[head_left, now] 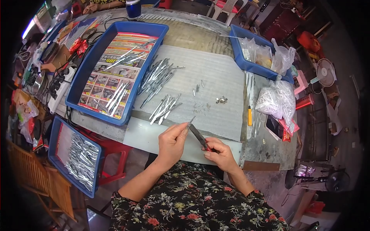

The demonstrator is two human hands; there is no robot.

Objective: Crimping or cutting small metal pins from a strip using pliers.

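Observation:
My left hand [171, 141] pinches a small silver metal part [191, 121] between thumb and fingertips at the near edge of the table. My right hand [220, 153] grips a pair of pliers with red handles [199, 135], whose dark jaws point up and left toward the metal part. Just beyond the hands lie a small bunch of silver metal pieces [165, 108] and a bigger pile of them [156, 77] on a grey corrugated sheet [216, 73]. A few small screws [221, 100] sit to the right of them.
A large blue tray [88, 69] lined with printed paper holds more metal pieces. A second blue tray [54, 154] of them rests on a red stool at lower left. A blue bin [246, 63], plastic bags [277, 100], a yellow utility knife [249, 115] and a phone [274, 127] lie to the right.

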